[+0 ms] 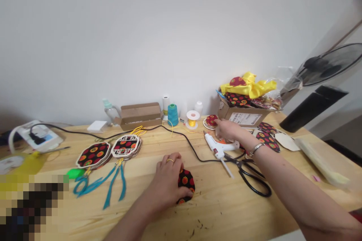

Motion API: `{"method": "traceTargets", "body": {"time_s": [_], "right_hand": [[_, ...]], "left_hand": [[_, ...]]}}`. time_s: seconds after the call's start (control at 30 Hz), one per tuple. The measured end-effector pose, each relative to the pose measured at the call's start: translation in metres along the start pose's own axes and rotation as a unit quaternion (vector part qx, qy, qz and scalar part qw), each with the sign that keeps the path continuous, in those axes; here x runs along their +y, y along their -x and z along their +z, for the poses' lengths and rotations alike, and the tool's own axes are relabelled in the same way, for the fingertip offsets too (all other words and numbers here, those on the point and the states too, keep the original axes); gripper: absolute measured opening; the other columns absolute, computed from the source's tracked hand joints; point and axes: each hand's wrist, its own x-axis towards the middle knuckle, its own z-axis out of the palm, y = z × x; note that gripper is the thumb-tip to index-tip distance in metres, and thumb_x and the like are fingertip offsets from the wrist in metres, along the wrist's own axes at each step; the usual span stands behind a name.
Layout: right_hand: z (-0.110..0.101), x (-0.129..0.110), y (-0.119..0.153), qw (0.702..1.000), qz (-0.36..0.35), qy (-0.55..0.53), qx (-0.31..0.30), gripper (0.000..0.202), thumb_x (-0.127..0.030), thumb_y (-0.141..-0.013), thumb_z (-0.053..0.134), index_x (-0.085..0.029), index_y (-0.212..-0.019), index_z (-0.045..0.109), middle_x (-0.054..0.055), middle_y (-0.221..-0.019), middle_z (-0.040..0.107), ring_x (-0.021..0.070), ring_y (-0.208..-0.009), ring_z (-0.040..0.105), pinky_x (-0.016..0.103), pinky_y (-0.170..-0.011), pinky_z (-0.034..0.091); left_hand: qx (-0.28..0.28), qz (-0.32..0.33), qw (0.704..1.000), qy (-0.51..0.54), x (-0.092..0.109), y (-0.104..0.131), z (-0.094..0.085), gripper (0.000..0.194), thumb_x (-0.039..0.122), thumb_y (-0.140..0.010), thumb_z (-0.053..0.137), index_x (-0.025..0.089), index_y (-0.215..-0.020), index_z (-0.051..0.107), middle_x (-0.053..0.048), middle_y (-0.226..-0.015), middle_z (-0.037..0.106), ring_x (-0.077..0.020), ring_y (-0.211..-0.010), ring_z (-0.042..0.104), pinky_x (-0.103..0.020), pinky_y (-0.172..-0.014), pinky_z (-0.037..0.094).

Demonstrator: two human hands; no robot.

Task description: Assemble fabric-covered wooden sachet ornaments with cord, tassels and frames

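While left fingers (pixel 169 162) hold patterned fabric (pixel 187 180), right fingers (pixel 222 125): grip unclear; heaped carton (pixel 226 112) holds yellow cloth (pixel 254 90).

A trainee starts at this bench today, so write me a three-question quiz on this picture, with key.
1. Which hand touches a black patterned fabric piece?
2. True or false: the glue gun lies right of the teal thread cone in the picture.
3. Of these, what is nearest the right hand: (a) fan, (b) red patterned piece, (c) clear bottle?
Key: 1. Left hand; 2. True; 3. b.
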Motion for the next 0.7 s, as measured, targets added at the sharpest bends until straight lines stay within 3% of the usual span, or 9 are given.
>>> {"method": "traceTargets", "body": {"time_s": [0.13,0.3,0.43,0.5,0.6,0.63,0.7], "right_hand": [[-0.003,0.004,0.004,0.999,-0.013,-0.002,0.045,0.064,-0.026,-0.064,0.071,-0.014,-0.124,0.050,0.015,-0.116,0.054,0.0259,-0.098,0.059,0.028,-0.074,0.042],[-0.013,0.011,0.017,0.992,-0.022,-0.004,0.123,0.021,-0.020,-0.076,0.057,-0.016,-0.095,0.065,0.010,-0.102,0.060,0.0203,-0.083,0.061,0.026,-0.067,0.040],[-0.021,0.020,0.030,0.980,-0.010,-0.014,0.200,0.021,-0.022,-0.084,0.046,-0.019,-0.088,0.067,0.007,-0.094,0.063,0.0189,-0.082,0.060,0.026,-0.065,0.038],[-0.025,0.021,0.037,0.958,0.002,-0.048,0.283,0.023,-0.025,-0.086,0.044,-0.019,-0.091,0.066,0.007,-0.095,0.065,0.0188,-0.085,0.059,0.026,-0.067,0.039],[-0.029,0.014,0.050,0.893,0.015,-0.198,0.405,0.020,-0.028,-0.084,0.049,-0.016,-0.086,0.066,0.005,-0.083,0.066,0.0163,-0.075,0.058,0.025,-0.067,0.040],[-0.028,0.007,0.055,0.876,0.012,-0.269,0.401,0.020,-0.029,-0.082,0.052,-0.015,-0.082,0.066,0.004,-0.076,0.065,0.0150,-0.068,0.056,0.025,-0.063,0.040],[-0.023,-0.010,0.066,0.865,-0.013,-0.406,0.294,0.021,-0.033,-0.079,0.055,-0.014,-0.077,0.064,0.001,-0.065,0.060,0.0123,-0.056,0.050,0.023,-0.053,0.037]], "left_hand": [[-0.005,0.004,0.999,0.034,0.004,0.001,0.002,0.035,0.034,-0.057,0.076,0.019,-0.084,0.059,-0.010,-0.120,0.050,-0.0291,-0.107,0.043,-0.041,-0.090,0.035],[0.003,0.031,0.999,0.038,0.004,-0.001,0.006,0.025,0.027,-0.063,0.073,0.018,-0.081,0.058,-0.008,-0.109,0.054,-0.0264,-0.100,0.047,-0.040,-0.085,0.037],[0.027,0.030,0.999,0.026,0.001,-0.004,0.007,0.014,0.021,-0.068,0.067,0.017,-0.079,0.059,-0.009,-0.109,0.056,-0.0261,-0.098,0.048,-0.041,-0.085,0.039],[0.042,0.028,0.999,0.019,-0.002,-0.006,0.008,0.013,0.019,-0.070,0.064,0.018,-0.082,0.061,-0.010,-0.112,0.056,-0.0271,-0.102,0.048,-0.042,-0.087,0.039],[0.088,-0.001,0.996,-0.004,-0.007,-0.010,0.009,0.025,0.015,-0.073,0.060,0.016,-0.098,0.062,-0.012,-0.118,0.056,-0.0302,-0.110,0.045,-0.046,-0.091,0.038],[0.110,-0.014,0.994,-0.012,-0.008,-0.011,0.010,0.031,0.013,-0.074,0.058,0.015,-0.104,0.061,-0.013,-0.121,0.055,-0.0313,-0.113,0.043,-0.047,-0.093,0.037],[0.161,-0.029,0.986,-0.015,-0.010,-0.014,0.010,0.036,0.011,-0.078,0.051,0.012,-0.113,0.059,-0.015,-0.126,0.053,-0.0318,-0.117,0.041,-0.049,-0.096,0.035]]}}
